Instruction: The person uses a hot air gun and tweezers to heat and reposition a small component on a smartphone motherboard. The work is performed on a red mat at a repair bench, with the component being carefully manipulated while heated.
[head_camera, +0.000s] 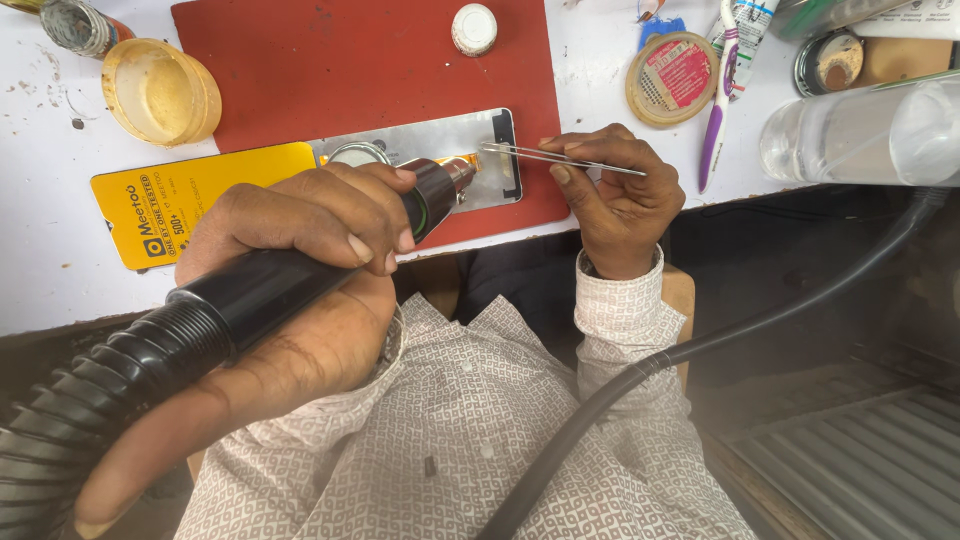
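Hot-air wand and tweezers over a phone panel

Ribbed black hose (90, 385) runs up from the lower left corner into a black cylindrical hot-air wand (300, 272). The left hand (300, 235) is wrapped tight around that wand, fingers curled over its top, and its metal nozzle tip (458, 175) points down onto a silver rectangular phone panel (480, 140). The panel lies on a dark red rubber mat (330, 70), which sits on a scuffed white worktable (50, 260). A yellow printed card (175, 200) lies just beside the panel on its left, and an amber plastic lid (160, 92) sits further up the table. To the right, the right hand (615, 195) pinches a pair of thin steel tweezers (560, 160) between thumb and fingers; their points touch the panel's right end, close to the nozzle. Beyond that hand lie a purple and white toothbrush (718, 110), a round tin of paste (672, 78) and a clear plastic bottle (860, 135) on its side.
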